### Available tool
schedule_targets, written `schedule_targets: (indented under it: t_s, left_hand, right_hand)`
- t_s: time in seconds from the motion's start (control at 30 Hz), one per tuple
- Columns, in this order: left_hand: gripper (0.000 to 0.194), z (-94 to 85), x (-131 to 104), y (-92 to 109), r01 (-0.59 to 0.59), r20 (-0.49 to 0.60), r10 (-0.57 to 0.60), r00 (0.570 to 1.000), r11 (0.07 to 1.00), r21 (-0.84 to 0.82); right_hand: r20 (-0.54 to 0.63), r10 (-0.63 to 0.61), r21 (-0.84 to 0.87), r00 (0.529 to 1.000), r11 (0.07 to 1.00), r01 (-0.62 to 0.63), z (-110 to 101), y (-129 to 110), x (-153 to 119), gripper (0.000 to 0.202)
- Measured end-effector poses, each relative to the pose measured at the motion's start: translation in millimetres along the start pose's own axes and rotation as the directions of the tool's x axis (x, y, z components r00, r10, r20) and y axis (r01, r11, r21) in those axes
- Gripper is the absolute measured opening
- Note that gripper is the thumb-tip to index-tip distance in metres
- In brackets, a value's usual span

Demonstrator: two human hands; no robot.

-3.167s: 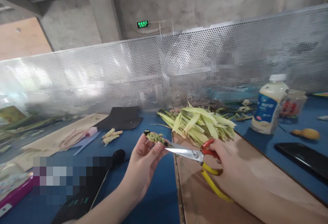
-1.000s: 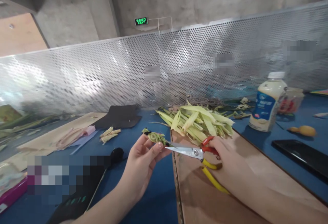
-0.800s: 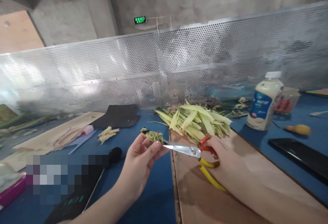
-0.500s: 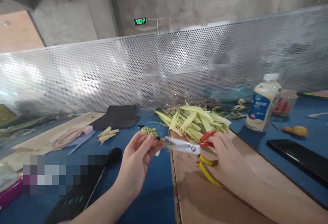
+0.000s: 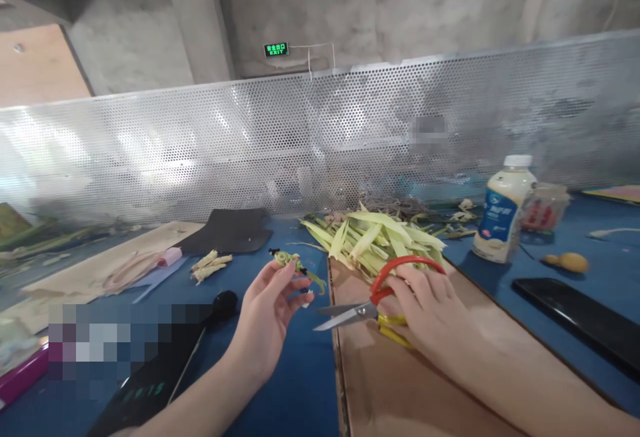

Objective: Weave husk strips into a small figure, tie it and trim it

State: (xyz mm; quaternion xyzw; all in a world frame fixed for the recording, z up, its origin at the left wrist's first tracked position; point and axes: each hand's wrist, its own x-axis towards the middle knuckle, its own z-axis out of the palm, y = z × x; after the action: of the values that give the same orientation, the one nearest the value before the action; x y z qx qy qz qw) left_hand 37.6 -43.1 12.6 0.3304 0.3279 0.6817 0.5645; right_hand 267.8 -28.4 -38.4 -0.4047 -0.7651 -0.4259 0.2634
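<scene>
In the middle of the view my left hand [image 5: 273, 307] pinches a small green coiled piece of plant leaf [image 5: 294, 265] with dark bits on it; a thin green strip dangles from its right side. My right hand [image 5: 425, 307] is closed round a pair of scissors [image 5: 367, 310] with one red and one yellow handle. The blades point left, slightly parted, below the dangling strip and apart from it. Just behind the right hand, a heap of pale green corn husks [image 5: 373, 233] lies on the far end of a brown board [image 5: 400, 383].
A milk bottle [image 5: 504, 210], a clear tub [image 5: 545, 207], a small yellow gourd-shaped thing [image 5: 567, 262] and a black phone [image 5: 575, 320] stand or lie at right. Black sheet [image 5: 230, 230], brown paper [image 5: 90, 270] and husk scraps [image 5: 211, 266] lie left. A perforated metal screen [image 5: 250, 143] closes the back.
The scissors have drawn back from the green piece, moving down and turning in my right hand, so their blades are clear of it. My left hand still holds the piece, its fingers spread slightly more.
</scene>
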Motion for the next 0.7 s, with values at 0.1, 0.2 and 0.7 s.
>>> schedule_targets:
  t_s: [0.1, 0.2, 0.7]
  left_hand:
    - [0.016, -1.5, 3, 0, -0.025, 0.009, 0.025, 1.0, 0.999, -0.026]
    - [0.017, -1.9, 3, -1, -0.03, 0.05, 0.032, 0.998, 0.999, -0.04]
    - [0.018, -0.6, 4, -2, -0.03, 0.012, 0.03, 0.999, 0.999, -0.034]
  right_hand:
    - [0.018, 0.088, 0.086, 0.996, 0.992, -0.09, 4, 1, -1, 0.027]
    - [0.114, 0.182, 0.188, 0.977, 0.961, -0.201, 8, 2, -2, 0.034]
    - [0.502, 0.38, 0.562, 0.777, 0.539, -0.627, 24, 13, -3, 0.023]
